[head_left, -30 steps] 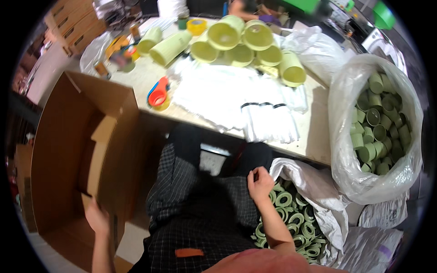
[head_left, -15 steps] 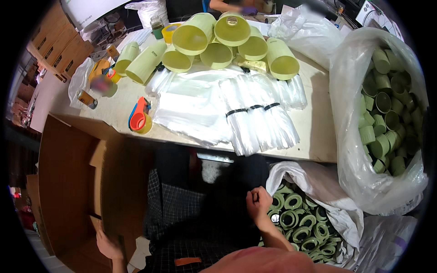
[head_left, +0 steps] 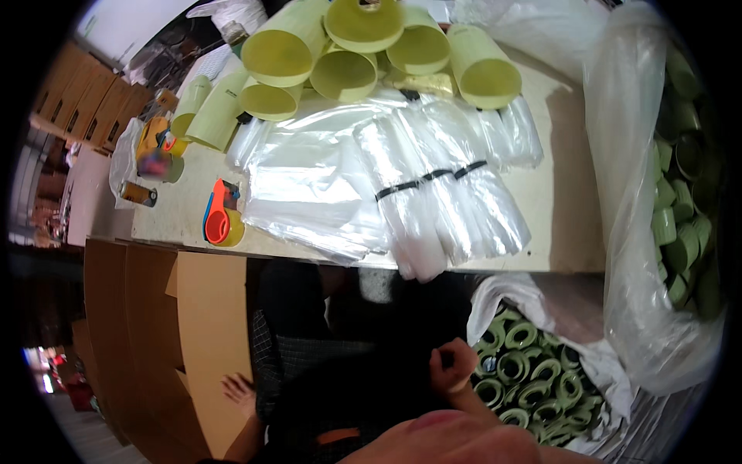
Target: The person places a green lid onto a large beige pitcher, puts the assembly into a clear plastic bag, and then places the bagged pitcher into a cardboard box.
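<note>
My left hand (head_left: pixel 239 393) lies with its fingers spread against the near flap of an open cardboard box (head_left: pixel 143 325) at my left side. Over my lap, my right hand (head_left: pixel 454 365) is curled closed, a dark gap between thumb and fingers; I see nothing in it. Nearest to that hand is a white sack (head_left: pixel 533 290) filled with green rings (head_left: pixel 533 393). On the table (head_left: pixel 572 193) ahead lie clear plastic bags (head_left: pixel 313 185), some bundled with black ties. Behind them are several large pale-green tubes (head_left: pixel 282 54), some stacked and with their open ends toward me.
An orange tape dispenser (head_left: pixel 218 224) sits at the table's left front, with a can (head_left: pixel 139 193) farther left. At the right stands a tall clear sack (head_left: pixel 630 224) with green cup-like parts (head_left: pixel 684 247) in it. Stacked cartons (head_left: pixel 85 93) are at the far left.
My left hand has moved right and up, and the box's near flap now shows its tan face beside it. My right hand stays curled. The whole view has shifted.
</note>
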